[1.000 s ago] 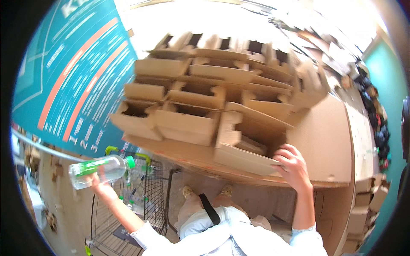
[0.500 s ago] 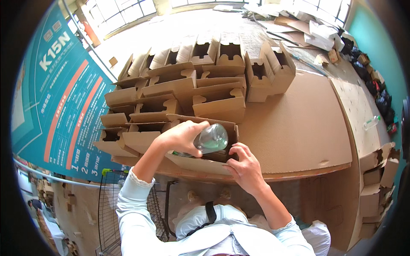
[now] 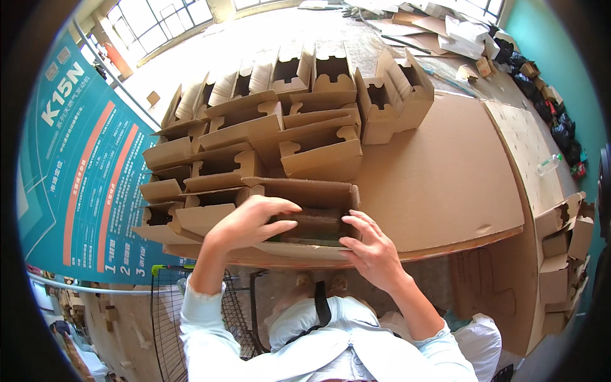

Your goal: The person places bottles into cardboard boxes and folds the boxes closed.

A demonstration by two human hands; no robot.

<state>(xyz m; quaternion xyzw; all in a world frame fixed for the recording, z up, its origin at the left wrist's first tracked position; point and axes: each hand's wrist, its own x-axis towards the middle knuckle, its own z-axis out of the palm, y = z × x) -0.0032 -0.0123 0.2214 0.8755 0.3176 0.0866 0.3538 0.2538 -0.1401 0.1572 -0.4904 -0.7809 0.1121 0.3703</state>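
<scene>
Reaches forward with both arms, angling the left forearm (image 3: 209,268) up and in and the right forearm (image 3: 417,305) up and leftward. Bends the left hand (image 3: 249,221) inward at the wrist, with fingers nearly straight and thumb spread clear. Holds the right hand (image 3: 374,251) opposite, with fingers slightly curled and thumb set apart below. Faces fingertips across a gap.

Brt glare on floor (image 3: 267,33) nr windows (image 3: 159,24), edges bent
</scene>
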